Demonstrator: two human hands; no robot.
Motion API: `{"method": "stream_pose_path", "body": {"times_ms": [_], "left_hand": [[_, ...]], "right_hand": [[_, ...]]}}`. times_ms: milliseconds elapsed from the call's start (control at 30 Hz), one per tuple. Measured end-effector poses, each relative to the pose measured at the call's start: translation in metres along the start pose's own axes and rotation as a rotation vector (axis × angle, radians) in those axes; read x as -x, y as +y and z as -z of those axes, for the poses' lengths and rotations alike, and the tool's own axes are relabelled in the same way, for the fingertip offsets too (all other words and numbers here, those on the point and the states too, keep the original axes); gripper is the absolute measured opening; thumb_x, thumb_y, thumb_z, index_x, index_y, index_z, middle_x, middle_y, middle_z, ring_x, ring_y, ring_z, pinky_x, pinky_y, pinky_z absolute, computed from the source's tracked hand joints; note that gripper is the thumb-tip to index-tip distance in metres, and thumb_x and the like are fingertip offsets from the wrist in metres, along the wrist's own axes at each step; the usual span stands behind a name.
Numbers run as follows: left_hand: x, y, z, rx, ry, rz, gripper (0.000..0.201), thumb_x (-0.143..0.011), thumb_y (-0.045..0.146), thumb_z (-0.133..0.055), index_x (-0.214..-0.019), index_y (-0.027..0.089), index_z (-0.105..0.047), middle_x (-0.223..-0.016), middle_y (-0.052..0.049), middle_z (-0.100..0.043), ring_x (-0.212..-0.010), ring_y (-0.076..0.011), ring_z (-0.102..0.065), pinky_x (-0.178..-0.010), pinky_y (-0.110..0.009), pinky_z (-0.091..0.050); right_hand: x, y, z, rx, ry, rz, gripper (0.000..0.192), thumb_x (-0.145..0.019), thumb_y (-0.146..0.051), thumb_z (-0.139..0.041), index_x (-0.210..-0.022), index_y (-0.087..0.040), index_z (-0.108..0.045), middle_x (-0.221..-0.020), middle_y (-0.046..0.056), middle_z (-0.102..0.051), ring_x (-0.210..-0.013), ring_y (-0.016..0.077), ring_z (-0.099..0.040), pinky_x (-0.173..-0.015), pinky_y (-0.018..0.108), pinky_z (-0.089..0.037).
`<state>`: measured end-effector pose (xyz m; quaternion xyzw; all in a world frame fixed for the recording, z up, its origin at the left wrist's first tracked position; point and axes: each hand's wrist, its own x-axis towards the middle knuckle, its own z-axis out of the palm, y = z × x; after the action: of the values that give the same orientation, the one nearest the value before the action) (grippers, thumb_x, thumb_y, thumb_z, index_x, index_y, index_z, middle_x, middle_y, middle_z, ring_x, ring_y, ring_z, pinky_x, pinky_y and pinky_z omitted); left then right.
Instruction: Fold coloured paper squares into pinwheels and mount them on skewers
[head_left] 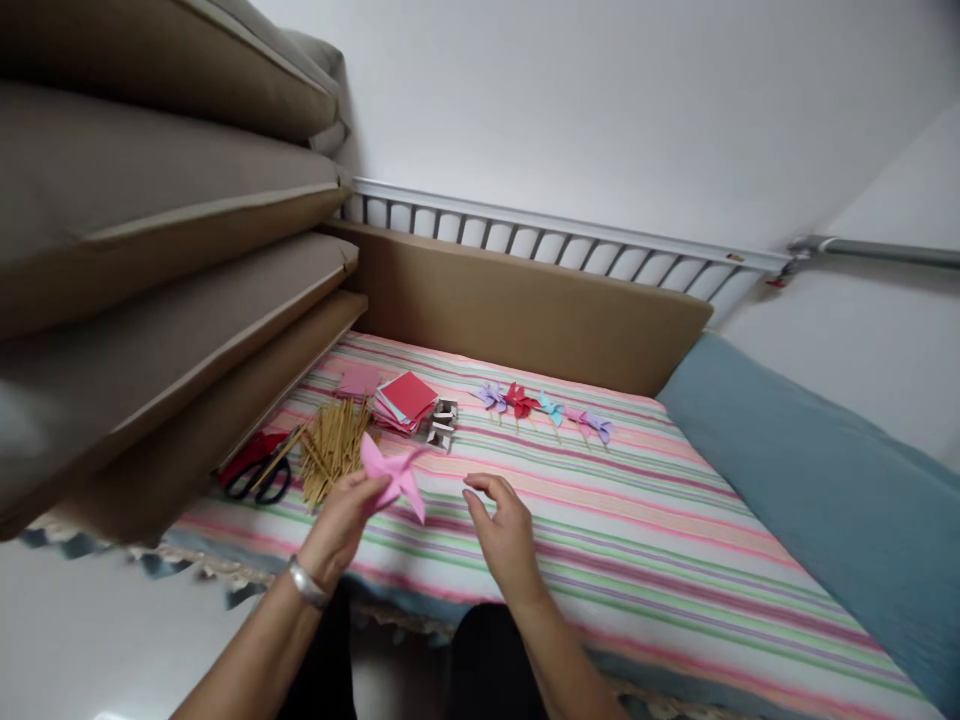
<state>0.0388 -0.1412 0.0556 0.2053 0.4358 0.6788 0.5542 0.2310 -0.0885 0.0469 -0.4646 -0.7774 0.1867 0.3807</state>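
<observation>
One pink pinwheel (pixel 394 474) was pinched in the fingers of the left hand (pixel 350 513) above the striped cloth (pixel 637 520); the right hand (pixel 506 525), its fingers curved and released, hung near it. Five pinwheels (pixel 552 408) formed a row beyond, with one pair of scissors (pixel 261 488) and many overlapping sticks (pixel 334 443) at left.

Scissors (pixel 258 488) lie left of the sticks (pixel 331 448), pinwheels (pixel 520 401) right of the paper stack (pixel 409 397).
</observation>
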Motion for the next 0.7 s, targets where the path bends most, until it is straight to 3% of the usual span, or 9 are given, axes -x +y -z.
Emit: {"method": "stream_pose_path", "body": {"times_ms": [133, 267, 367, 500, 700], "left_hand": [[-0.063, 0.035, -0.001, 0.169, 0.121, -0.215, 0.014, -0.055, 0.019, -0.078, -0.061, 0.013, -0.067, -0.062, 0.0, -0.067, -0.059, -0.01, -0.059, -0.066, -0.022, -0.048], [-0.112, 0.04, -0.012, 0.247, 0.123, -0.304, 0.012, -0.056, 0.017, -0.076, -0.061, 0.014, -0.065, -0.063, 0.002, -0.067, -0.059, -0.0085, -0.058, -0.063, -0.019, -0.047], [-0.137, 0.028, -0.011, 0.263, 0.123, -0.245, 0.016, -0.056, 0.018, -0.076, -0.067, 0.014, -0.066, -0.067, 0.001, -0.068, -0.062, -0.0102, -0.059, -0.065, -0.021, -0.047], [-0.155, 0.012, -0.001, 0.23, 0.07, -0.184, 0.022, -0.056, 0.018, -0.076, -0.076, 0.013, -0.069, -0.077, -0.003, -0.072, -0.069, -0.0129, -0.062, -0.069, -0.023, -0.046], [-0.16, 0.009, 0.012, 0.166, 0.043, -0.063, 0.023, -0.051, 0.019, -0.078, -0.071, 0.012, -0.071, -0.068, -0.004, -0.071, -0.062, -0.0143, -0.062, -0.065, -0.024, -0.046]], "right_hand": [[-0.053, 0.053, -0.029, 0.192, -0.225, -0.087, 0.022, -0.084, -0.019, -0.046, -0.086, -0.021, -0.069, -0.089, 0.003, -0.071, -0.082, 0.0161, -0.066, -0.075, 0.026, -0.051], [-0.099, 0.082, -0.062, 0.384, -0.374, -0.11, 0.026, -0.085, -0.019, -0.046, -0.095, -0.025, -0.069, -0.099, 0.002, -0.071, -0.091, 0.0169, -0.065, -0.076, 0.025, -0.048], [-0.127, 0.086, -0.088, 0.539, -0.511, -0.114, 0.026, -0.087, -0.02, -0.046, -0.098, -0.027, -0.068, -0.102, 0.004, -0.07, -0.095, 0.0198, -0.064, -0.076, 0.028, -0.046], [-0.153, 0.078, -0.116, 0.703, -0.666, -0.139, 0.021, -0.089, -0.023, -0.048, -0.094, -0.018, -0.067, -0.094, 0.01, -0.07, -0.091, 0.0228, -0.065, -0.075, 0.034, -0.048], [-0.172, 0.066, -0.132, 0.801, -0.759, -0.148, 0.022, -0.089, -0.032, -0.052, -0.104, -0.016, -0.059, -0.104, 0.005, -0.062, -0.091, 0.0164, -0.061, -0.079, 0.036, -0.051]]}}
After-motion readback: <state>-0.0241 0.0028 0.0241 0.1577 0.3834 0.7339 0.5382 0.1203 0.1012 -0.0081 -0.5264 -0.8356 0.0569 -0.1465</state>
